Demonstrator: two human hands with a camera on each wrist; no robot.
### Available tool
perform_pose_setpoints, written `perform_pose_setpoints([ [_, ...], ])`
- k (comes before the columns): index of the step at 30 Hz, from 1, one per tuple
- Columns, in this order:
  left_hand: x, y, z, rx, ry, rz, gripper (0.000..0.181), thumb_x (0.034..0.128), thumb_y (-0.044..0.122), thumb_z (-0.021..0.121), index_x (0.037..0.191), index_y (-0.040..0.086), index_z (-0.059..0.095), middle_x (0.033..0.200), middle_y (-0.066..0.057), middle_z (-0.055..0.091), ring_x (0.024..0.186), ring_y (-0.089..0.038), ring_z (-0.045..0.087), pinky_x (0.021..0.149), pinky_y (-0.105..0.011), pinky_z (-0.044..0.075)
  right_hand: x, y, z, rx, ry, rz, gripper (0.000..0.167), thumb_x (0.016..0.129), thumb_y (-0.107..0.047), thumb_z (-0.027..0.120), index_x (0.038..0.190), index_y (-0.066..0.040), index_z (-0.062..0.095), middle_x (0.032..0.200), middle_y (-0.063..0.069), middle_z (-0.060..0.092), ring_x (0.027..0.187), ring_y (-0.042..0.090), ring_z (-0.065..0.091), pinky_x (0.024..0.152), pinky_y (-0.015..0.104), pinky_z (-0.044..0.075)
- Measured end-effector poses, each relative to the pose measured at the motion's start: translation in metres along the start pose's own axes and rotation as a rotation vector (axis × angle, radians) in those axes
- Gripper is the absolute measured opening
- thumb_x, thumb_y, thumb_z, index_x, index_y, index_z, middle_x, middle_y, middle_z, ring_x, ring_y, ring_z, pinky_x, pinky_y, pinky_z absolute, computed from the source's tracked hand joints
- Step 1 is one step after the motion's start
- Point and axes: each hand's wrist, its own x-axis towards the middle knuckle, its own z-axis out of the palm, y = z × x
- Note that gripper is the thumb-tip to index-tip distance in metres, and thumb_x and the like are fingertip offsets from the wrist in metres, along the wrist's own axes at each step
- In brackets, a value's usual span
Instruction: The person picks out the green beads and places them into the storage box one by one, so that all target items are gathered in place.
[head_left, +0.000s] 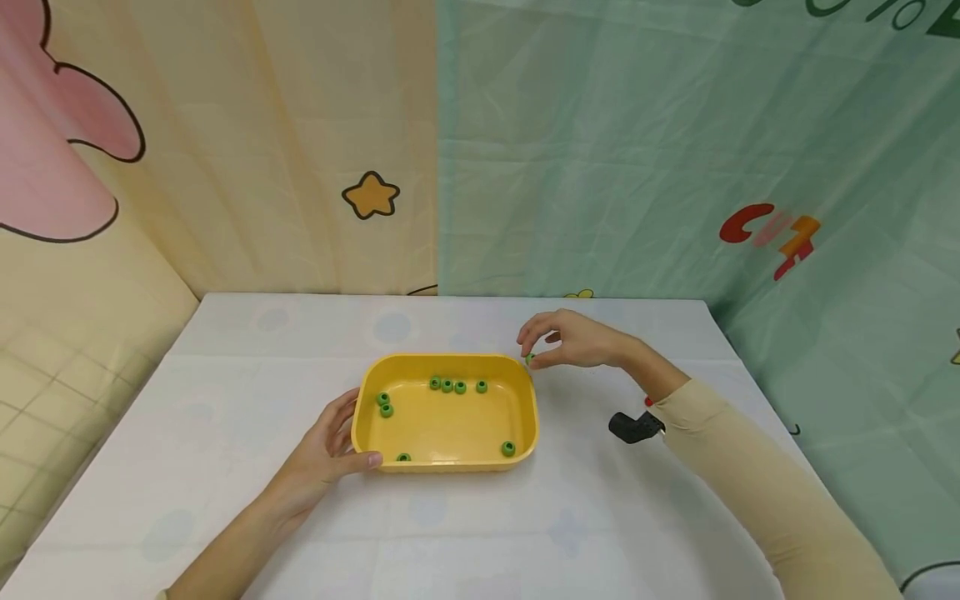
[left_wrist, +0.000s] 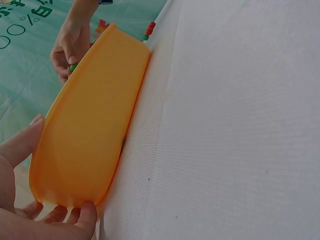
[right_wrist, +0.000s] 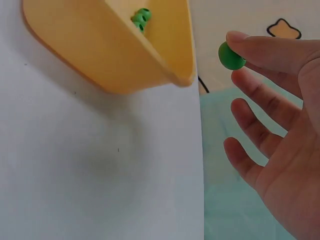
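A yellow plastic tray (head_left: pixel 448 433) stands on the white-covered table, with several green beads (head_left: pixel 447 386) scattered inside, some near the back wall. My left hand (head_left: pixel 318 462) grips the tray's left end, thumb over the rim and fingers against the outer wall, as the left wrist view also shows. Just off the back right corner, my right hand (head_left: pixel 581 337) pinches a single green bead (right_wrist: pixel 230 56) between thumb and index finger. In the right wrist view the other fingers are spread and slightly bent, and the bead is apart from the tray.
A black object (head_left: pixel 633 427) shows beside the right sleeve, partly hidden by it. Red and green beads (left_wrist: pixel 149 31) stand in a short row beyond the tray in the left wrist view. Printed curtains (head_left: pixel 585 167) hang behind the table's back edge.
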Motion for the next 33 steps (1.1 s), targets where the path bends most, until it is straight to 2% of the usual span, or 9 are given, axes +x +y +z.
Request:
perform_pose_setpoints([
  [6, 0.0, 0.0, 0.0, -0.002, -0.004, 0.001, 0.106, 0.0881, 0.004, 0.082, 0.166, 0.017, 0.012, 0.171, -0.007, 0.014, 0.156, -0.031, 0.014, 0.122, -0.042, 0.023, 0.023, -0.02, 0.009, -0.026, -0.048, -0.052, 0.016, 0.094, -0.013, 0.078, 0.107, -0.004, 0.078, 0.128, 0.003, 0.064, 0.126, 0.026, 0.053, 0.11, 0.055, 0.046],
  [12, -0.001, 0.001, 0.001, 0.003, -0.001, -0.003, 0.105, 0.0884, 0.003, 0.082, 0.166, 0.017, 0.013, 0.171, -0.007, 0.014, 0.155, -0.031, 0.015, 0.121, -0.04, 0.025, 0.047, -0.035, 0.017, -0.026, -0.085, -0.095, 0.016, 0.095, -0.013, 0.077, 0.108, -0.004, 0.078, 0.128, 0.004, 0.064, 0.126, 0.025, 0.052, 0.111, 0.057, 0.045],
  [17, -0.001, 0.001, 0.001, 0.002, -0.003, 0.001, 0.105, 0.0884, 0.002, 0.081, 0.166, 0.016, 0.012, 0.171, -0.008, 0.014, 0.156, -0.031, 0.014, 0.121, -0.04, 0.024, 0.066, -0.048, 0.025, -0.025, -0.12, -0.147, 0.017, 0.095, -0.014, 0.077, 0.109, -0.004, 0.078, 0.127, 0.002, 0.064, 0.125, 0.022, 0.052, 0.11, 0.054, 0.046],
  [24, 0.0, 0.002, 0.001, -0.005, -0.001, 0.003, 0.105, 0.0886, 0.003, 0.081, 0.166, 0.016, 0.012, 0.171, -0.008, 0.013, 0.156, -0.031, 0.013, 0.123, -0.045, 0.021, 0.092, -0.063, 0.039, -0.085, -0.159, -0.227, 0.016, 0.096, -0.014, 0.077, 0.11, -0.007, 0.078, 0.127, 0.004, 0.066, 0.121, 0.018, 0.055, 0.106, 0.047, 0.05],
  [29, 0.0, 0.001, 0.001, -0.007, -0.003, 0.003, 0.104, 0.089, 0.003, 0.081, 0.166, 0.016, 0.012, 0.171, -0.009, 0.014, 0.156, -0.032, 0.013, 0.123, -0.047, 0.021, 0.105, -0.071, 0.049, -0.123, -0.174, -0.251, 0.017, 0.096, -0.014, 0.076, 0.111, -0.005, 0.077, 0.128, 0.005, 0.065, 0.117, 0.015, 0.058, 0.105, 0.045, 0.05],
  [33, -0.001, 0.0, 0.0, -0.007, -0.008, 0.009, 0.104, 0.0893, 0.002, 0.08, 0.166, 0.016, 0.012, 0.171, -0.009, 0.014, 0.156, -0.033, 0.013, 0.123, -0.047, 0.021, 0.112, -0.077, 0.054, -0.136, -0.175, -0.263, 0.019, 0.097, -0.014, 0.075, 0.113, -0.005, 0.077, 0.126, 0.003, 0.066, 0.119, 0.023, 0.059, 0.105, 0.045, 0.05],
])
